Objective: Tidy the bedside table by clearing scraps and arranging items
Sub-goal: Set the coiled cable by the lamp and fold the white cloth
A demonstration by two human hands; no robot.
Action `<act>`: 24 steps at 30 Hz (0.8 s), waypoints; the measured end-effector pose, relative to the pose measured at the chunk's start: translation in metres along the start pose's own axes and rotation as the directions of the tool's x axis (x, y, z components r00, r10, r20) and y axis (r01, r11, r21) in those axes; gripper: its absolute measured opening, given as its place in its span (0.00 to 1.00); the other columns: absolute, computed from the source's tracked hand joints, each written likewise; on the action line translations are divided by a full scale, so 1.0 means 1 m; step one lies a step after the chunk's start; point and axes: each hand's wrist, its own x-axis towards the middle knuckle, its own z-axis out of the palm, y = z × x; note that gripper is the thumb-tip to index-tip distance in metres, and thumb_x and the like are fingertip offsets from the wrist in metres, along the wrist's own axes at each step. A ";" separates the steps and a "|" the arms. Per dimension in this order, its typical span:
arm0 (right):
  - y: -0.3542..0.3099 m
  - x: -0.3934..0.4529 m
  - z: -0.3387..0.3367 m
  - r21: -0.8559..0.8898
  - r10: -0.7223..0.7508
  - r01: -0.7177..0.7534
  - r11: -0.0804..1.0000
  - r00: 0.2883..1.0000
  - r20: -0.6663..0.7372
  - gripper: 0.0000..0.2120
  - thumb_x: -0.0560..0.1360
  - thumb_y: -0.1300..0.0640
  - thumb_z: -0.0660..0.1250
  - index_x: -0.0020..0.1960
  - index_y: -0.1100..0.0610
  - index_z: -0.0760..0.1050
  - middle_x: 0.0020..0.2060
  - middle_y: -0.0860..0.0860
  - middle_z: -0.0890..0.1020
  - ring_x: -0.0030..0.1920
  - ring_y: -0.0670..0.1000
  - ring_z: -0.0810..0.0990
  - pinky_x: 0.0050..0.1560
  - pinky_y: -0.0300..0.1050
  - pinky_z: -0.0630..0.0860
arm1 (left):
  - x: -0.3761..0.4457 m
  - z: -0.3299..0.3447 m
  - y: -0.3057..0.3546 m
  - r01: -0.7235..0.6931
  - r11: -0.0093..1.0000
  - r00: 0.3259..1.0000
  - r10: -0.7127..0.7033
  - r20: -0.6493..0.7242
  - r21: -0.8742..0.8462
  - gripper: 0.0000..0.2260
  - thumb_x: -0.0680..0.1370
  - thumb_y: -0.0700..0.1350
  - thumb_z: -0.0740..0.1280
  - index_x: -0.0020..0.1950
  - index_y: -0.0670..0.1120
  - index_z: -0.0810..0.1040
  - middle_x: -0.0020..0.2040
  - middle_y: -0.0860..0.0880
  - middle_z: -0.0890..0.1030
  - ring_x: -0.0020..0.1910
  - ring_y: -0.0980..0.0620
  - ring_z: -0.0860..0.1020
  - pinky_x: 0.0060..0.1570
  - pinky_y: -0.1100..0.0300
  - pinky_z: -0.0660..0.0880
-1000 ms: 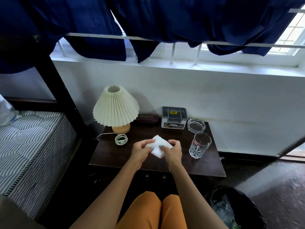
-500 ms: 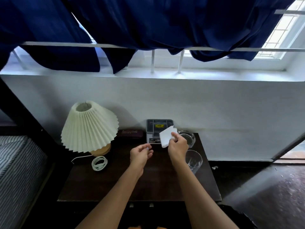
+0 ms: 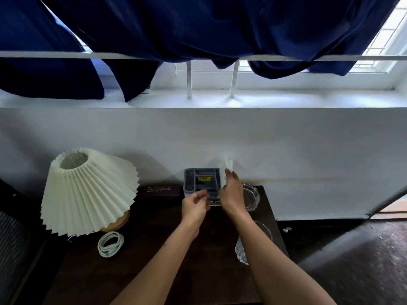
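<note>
curtain (image 3: 198,25): deep navy | lamp shade (image 3: 88,190): cream, pleated | lamp base (image 3: 116,223): pale wood | coiled cable (image 3: 110,244): white | counter (image 3: 154,271): dark brown | organiser box (image 3: 201,180): grey, yellow label | tissue (image 3: 228,167): white | wall (image 3: 308,146): white

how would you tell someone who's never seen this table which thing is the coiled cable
Start at the pleated white lamp on the left of the dark table. Just in front of its wooden base, toward the table's near edge, lies the cable. It is the only pale looped cord there, lying flat, unlike the grey box and glassware at the right.
</note>
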 end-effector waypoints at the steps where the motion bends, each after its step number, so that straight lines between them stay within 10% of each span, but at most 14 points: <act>1: 0.001 0.003 0.000 -0.030 -0.009 0.009 1.000 1.000 0.013 0.27 0.75 0.72 0.58 0.73 0.61 0.61 0.69 0.59 0.68 0.68 0.58 0.69 0.67 0.49 0.68 | 0.003 0.001 0.000 0.002 1.000 1.000 -0.002 -0.003 -0.001 0.13 0.79 0.35 0.61 0.63 0.40 0.75 0.57 0.43 0.80 0.58 0.48 0.78 0.60 0.54 0.76; 24: 0.006 0.020 0.028 -0.488 -0.071 0.055 0.871 0.997 -0.015 0.15 0.78 0.56 0.57 0.59 0.62 0.73 0.57 0.59 0.78 0.62 0.61 0.70 0.62 0.54 0.63 | 0.007 -0.014 -0.013 0.087 0.996 0.996 -0.087 -0.029 -0.003 0.12 0.78 0.39 0.64 0.61 0.43 0.76 0.55 0.45 0.80 0.50 0.51 0.79 0.54 0.56 0.77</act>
